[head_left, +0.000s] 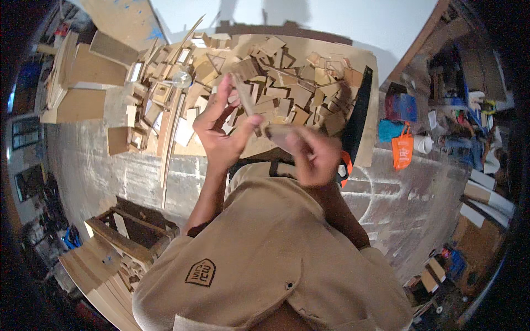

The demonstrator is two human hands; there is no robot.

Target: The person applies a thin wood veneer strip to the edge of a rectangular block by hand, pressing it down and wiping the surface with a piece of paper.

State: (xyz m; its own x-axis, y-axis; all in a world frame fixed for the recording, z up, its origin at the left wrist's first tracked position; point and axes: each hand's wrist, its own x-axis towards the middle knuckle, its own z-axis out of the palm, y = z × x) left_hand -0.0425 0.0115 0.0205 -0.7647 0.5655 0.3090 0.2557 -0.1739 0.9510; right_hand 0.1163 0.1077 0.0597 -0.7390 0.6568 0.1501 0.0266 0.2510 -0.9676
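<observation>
A narrow wooden strip (pixel 243 95) is gripped upright at a slant between the fingertips and thumb of my left hand (pixel 221 135), above the worktable (pixel 364 155). My right hand (pixel 313 157), smeared by motion, is closed on a second flat wooden piece (pixel 281 132) whose left end is at or very near the strip's lower end; whether they touch is unclear. Beyond both hands lies a heap of small cut wood blocks and frames (pixel 295 94). A long black saw blade (pixel 356 110) with an orange handle (pixel 346 164) lies along the table's right edge.
Long laths (pixel 165 154) overhang the near edge at left, beside stacked boards (pixel 85 77). A wooden box (pixel 130 231) stands at lower left. An orange bag (pixel 402 149), a blue crate (pixel 403 105) and piled odds and ends line the right. A white surface (pixel 353 16) lies beyond.
</observation>
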